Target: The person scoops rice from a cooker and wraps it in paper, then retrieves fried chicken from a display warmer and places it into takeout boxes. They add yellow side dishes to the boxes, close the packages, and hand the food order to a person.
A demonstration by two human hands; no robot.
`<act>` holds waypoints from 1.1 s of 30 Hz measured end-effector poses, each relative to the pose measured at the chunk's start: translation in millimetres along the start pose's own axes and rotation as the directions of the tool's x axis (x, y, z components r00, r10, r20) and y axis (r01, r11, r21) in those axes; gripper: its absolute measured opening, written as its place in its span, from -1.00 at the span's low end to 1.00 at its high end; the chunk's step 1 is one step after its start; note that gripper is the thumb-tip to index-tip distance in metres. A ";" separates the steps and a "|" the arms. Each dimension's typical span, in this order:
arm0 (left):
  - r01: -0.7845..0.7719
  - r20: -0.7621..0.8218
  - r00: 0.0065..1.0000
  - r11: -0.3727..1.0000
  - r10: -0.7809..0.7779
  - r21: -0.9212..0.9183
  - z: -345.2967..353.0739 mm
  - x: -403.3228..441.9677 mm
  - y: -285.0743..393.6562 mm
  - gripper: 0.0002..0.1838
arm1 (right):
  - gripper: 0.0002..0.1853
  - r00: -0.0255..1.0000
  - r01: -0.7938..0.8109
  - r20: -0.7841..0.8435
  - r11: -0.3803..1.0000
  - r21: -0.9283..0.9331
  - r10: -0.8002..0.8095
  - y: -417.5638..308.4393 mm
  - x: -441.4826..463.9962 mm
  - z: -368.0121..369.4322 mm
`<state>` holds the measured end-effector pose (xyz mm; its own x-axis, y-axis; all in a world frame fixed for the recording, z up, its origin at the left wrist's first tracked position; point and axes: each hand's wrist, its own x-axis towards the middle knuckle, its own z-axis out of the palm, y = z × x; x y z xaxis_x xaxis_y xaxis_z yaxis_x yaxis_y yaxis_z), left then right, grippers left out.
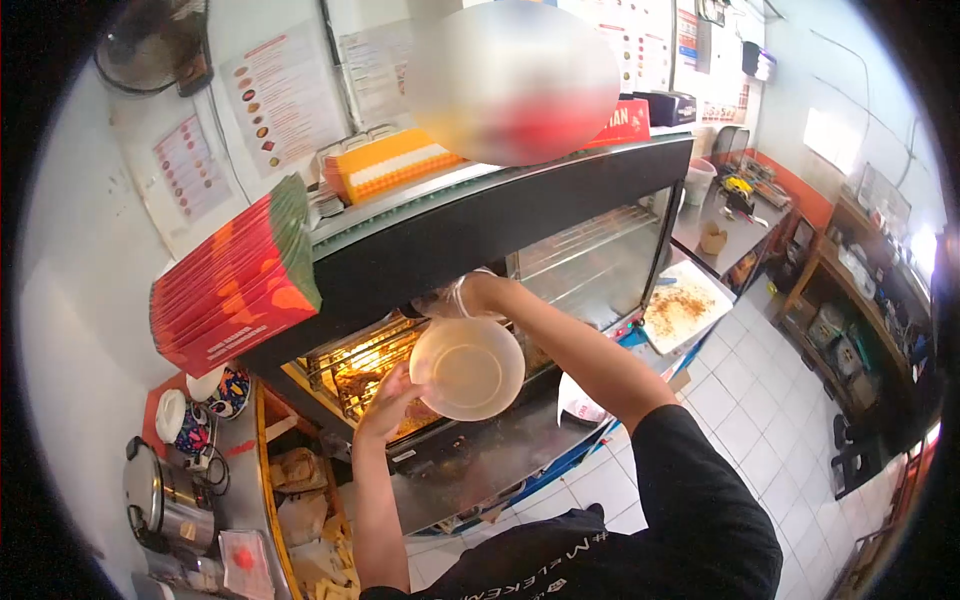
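Observation:
My left hand [392,402] is closed on the rim of a round translucent plastic bowl [468,370], tilted so that its inside faces me. Nothing shows inside the bowl. Behind it, my right hand [445,298] reaches into the opening of a glass-fronted food warmer [480,240]. A clear plastic glove seems to cover this hand; its fingers are mostly hidden, so I cannot tell what they hold. Below the bowl's left side, browned food lies on a lit wire rack [362,378] inside the warmer.
Folded red boxes [235,285] and a yellow-orange stack [390,162] stand on the warmer's top. At right is a white tray [686,308] with reddish-brown crumbs. A metal cooker [170,495] stands at lower left. A metal ledge [450,475] runs below the warmer.

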<state>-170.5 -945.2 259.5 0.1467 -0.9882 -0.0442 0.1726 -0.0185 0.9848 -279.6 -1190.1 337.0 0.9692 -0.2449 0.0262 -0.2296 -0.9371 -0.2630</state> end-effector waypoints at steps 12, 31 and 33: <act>0.068 -0.032 0.997 0.979 -0.076 -0.193 -10.4 -1.0 -17.7 -0.48 | -0.55 0.752 0.331 -0.288 0.717 -0.614 -0.593 -58.3 -78.8 7.9; 0.061 0.011 0.998 0.981 -0.060 -0.187 -0.7 -36.9 -40.9 -0.41 | -0.43 0.980 -0.117 -0.168 0.991 -0.071 0.103 -43.9 -5.7 -2.0; 0.057 0.006 0.998 0.981 -0.057 -0.187 0.4 -42.7 -43.1 -0.39 | -0.43 0.976 -0.017 -0.217 0.997 -0.069 0.002 -37.5 3.7 5.5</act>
<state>-184.5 -902.3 218.9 0.1302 -0.9865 -0.0995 0.3594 -0.0465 0.9320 -266.9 -1154.5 341.6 0.9262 -0.2949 0.2348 -0.2521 -0.9477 -0.1959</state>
